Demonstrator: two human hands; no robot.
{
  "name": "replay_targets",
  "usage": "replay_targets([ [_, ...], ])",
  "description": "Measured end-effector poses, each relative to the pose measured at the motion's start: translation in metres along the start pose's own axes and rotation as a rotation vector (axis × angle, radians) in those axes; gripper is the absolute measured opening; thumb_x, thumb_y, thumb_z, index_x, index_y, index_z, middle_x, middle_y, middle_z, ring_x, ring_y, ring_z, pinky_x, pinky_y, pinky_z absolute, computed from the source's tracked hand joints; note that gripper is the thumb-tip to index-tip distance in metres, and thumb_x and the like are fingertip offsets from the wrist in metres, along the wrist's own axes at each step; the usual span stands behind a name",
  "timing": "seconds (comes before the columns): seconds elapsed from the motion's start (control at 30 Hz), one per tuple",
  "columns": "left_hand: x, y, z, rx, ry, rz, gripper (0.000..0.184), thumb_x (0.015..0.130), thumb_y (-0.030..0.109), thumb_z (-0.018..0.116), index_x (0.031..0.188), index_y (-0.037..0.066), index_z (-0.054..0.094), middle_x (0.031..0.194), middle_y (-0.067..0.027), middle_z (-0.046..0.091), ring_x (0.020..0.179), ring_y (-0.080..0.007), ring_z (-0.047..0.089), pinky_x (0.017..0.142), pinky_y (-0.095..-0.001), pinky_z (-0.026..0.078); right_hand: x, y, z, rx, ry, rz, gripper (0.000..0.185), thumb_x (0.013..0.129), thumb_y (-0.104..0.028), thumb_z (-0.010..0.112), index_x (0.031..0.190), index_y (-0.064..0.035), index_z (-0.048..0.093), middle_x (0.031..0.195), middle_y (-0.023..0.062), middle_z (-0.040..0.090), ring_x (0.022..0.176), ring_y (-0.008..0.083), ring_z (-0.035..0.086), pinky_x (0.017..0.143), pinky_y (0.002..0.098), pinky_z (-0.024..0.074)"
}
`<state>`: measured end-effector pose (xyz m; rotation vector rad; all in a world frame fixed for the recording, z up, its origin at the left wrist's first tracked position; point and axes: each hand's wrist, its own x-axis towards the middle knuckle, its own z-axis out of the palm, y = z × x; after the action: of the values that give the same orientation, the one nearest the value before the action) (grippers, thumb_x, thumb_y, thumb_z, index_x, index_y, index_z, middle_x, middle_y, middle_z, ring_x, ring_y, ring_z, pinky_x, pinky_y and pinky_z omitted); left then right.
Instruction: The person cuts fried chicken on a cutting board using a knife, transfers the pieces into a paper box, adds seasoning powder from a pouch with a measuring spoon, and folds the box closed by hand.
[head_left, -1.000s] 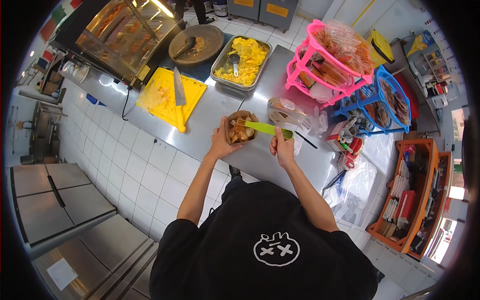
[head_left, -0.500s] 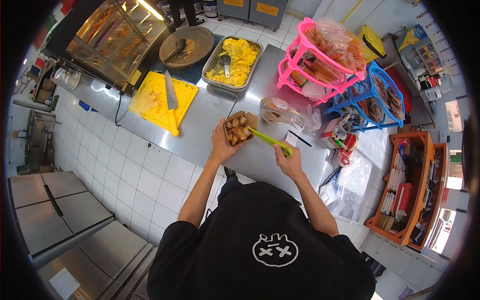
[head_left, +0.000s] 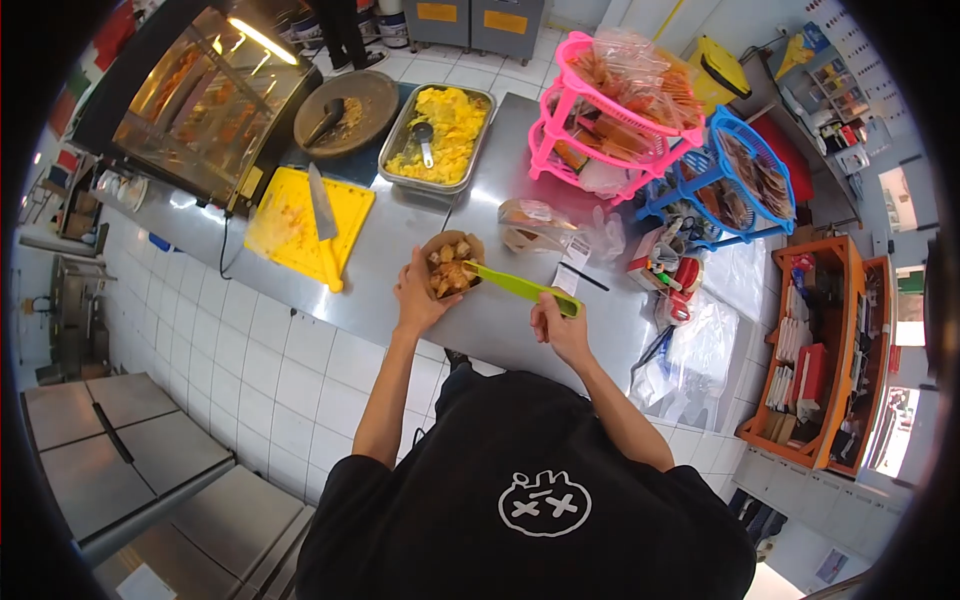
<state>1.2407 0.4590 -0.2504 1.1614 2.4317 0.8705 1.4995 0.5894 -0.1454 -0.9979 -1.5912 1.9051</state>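
Note:
My left hand [head_left: 420,298] is closed around the side of a brown paper food box [head_left: 434,247], which is open at the top and tilted slightly. Browned chunks of food [head_left: 452,268], like fried chicken pieces, fill the box. To the right, my right hand [head_left: 562,328] grips the end of long lime-green tongs [head_left: 520,288]. Their tip reaches into the box and touches the chunks; whether it pinches one is too small to tell. Just beyond the box lies a clear plastic bag with brown contents [head_left: 538,225].
A yellow cutting board [head_left: 350,215] carries a knife [head_left: 322,205]. Behind are a round stone mortar [head_left: 375,115], a metal tray [head_left: 400,180] of yellow food and a glass warmer [head_left: 200,100]. Pink [head_left: 560,140] and blue [head_left: 760,150] basket racks stand right, near a black pen [head_left: 585,277].
The view has shifted, moving the counter items leftward in frame. My right hand has drawn slightly away from the box, and the tongs lie flatter, with their tip still in the food.

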Motion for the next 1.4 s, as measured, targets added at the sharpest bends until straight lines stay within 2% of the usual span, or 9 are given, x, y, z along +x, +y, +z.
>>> replay_targets([
  [0.07, -0.012, 0.01, -0.004, 0.165, 0.044, -0.105, 0.108, 0.068, 0.035, 0.093, 0.155, 0.002, 0.039, 0.148, -0.0201, 0.051, 0.133, -0.0407, 0.048, 0.109, -0.053, 0.039, -0.007, -0.005, -0.011, 0.236, 0.088, 0.045, 0.038, 0.108, -0.039, 0.057, 0.097, -0.0038, 0.064, 0.066, 0.0033, 0.061, 0.049, 0.0117, 0.057, 0.042, 0.0269, 0.0418],
  [0.13, -0.012, -0.003, -0.009, 0.311, -0.456, -0.266, 0.082, 0.075, 0.04, 0.089, 0.137, -0.002, 0.058, 0.134, -0.0211, 0.063, 0.123, -0.0412, 0.058, 0.104, -0.051, 0.046, -0.011, -0.01, -0.026, 0.381, 0.177, 0.018, 0.04, 0.109, -0.043, 0.054, 0.098, -0.0056, 0.063, 0.064, 0.004, 0.059, 0.045, 0.012, 0.053, 0.038, 0.0251, 0.0393],
  [0.2, -0.007, 0.05, -0.052, 0.113, -0.972, -0.555, 0.064, 0.084, 0.046, 0.082, 0.122, -0.004, 0.068, 0.124, -0.0197, 0.071, 0.124, -0.0366, 0.062, 0.106, -0.0486, 0.047, -0.015, -0.016, -0.046, 0.407, 0.245, -0.019, 0.04, 0.109, -0.044, 0.054, 0.101, -0.0062, 0.061, 0.063, 0.0042, 0.058, 0.044, 0.0121, 0.052, 0.038, 0.0255, 0.0393],
  [0.3, -0.039, 0.092, -0.033, -0.576, -0.823, -0.245, 0.075, 0.088, 0.044, 0.081, 0.14, -0.004, 0.055, 0.142, -0.0224, 0.06, 0.137, -0.0344, 0.055, 0.111, -0.046, 0.046, -0.016, -0.028, -0.069, 0.384, 0.316, -0.073, 0.039, 0.109, -0.045, 0.053, 0.093, -0.0092, 0.057, 0.063, 0.0041, 0.056, 0.043, 0.0123, 0.05, 0.038, 0.0256, 0.038],
  [0.43, -0.029, 0.132, 0.063, -0.651, -0.218, 0.059, 0.124, 0.083, 0.03, 0.087, 0.163, -0.004, -0.002, 0.169, -0.0281, 0.012, 0.154, -0.0414, 0.028, 0.124, -0.0474, 0.029, -0.005, -0.031, -0.085, 0.189, 0.308, -0.102, 0.043, 0.109, -0.042, 0.053, 0.093, -0.0034, 0.062, 0.063, 0.0051, 0.059, 0.044, 0.0113, 0.052, 0.04, 0.0253, 0.0376],
  [0.63, 0.028, 0.171, 0.108, -0.381, 0.267, 0.072, 0.141, 0.069, 0.035, 0.094, 0.162, -0.004, -0.003, 0.168, -0.032, 0.007, 0.157, -0.0452, 0.008, 0.127, -0.0537, 0.012, -0.002, -0.037, -0.083, 0.034, 0.245, -0.153, 0.041, 0.11, -0.039, 0.053, 0.095, -0.002, 0.063, 0.064, 0.0041, 0.061, 0.045, 0.0101, 0.053, 0.042, 0.0257, 0.039],
  [0.83, 0.036, 0.19, 0.121, -0.308, 0.312, -0.026, 0.139, 0.068, 0.04, 0.094, 0.161, -0.007, 0.002, 0.168, -0.0313, 0.011, 0.156, -0.0442, 0.015, 0.122, -0.0603, 0.017, 0.0, -0.043, -0.085, -0.032, 0.249, -0.196, 0.044, 0.111, -0.04, 0.052, 0.09, -0.0021, 0.058, 0.064, 0.006, 0.06, 0.045, 0.0116, 0.053, 0.041, 0.0251, 0.0399],
  [1.2, 0.055, 0.175, 0.132, -0.476, 0.413, 0.065, 0.123, 0.072, 0.036, 0.093, 0.157, -0.007, 0.015, 0.157, -0.0298, 0.03, 0.147, -0.0474, 0.029, 0.12, -0.0577, 0.023, 0.009, -0.05, -0.095, -0.25, 0.153, -0.194, 0.033, 0.109, -0.029, 0.057, 0.093, -0.0015, 0.063, 0.066, 0.0017, 0.062, 0.049, 0.0075, 0.054, 0.046, 0.0253, 0.0403],
  [1.4, 0.05, 0.154, 0.136, -0.566, 0.391, 0.265, 0.118, 0.075, 0.032, 0.09, 0.157, -0.006, 0.014, 0.155, -0.0292, 0.03, 0.146, -0.0475, 0.031, 0.12, -0.0576, 0.026, 0.035, -0.061, -0.065, -0.743, 0.084, -0.301, 0.025, 0.097, -0.026, 0.067, 0.107, -0.0031, 0.069, 0.076, 0.0208, 0.07, 0.068, 0.0391, 0.069, 0.066, 0.047, 0.0535],
])
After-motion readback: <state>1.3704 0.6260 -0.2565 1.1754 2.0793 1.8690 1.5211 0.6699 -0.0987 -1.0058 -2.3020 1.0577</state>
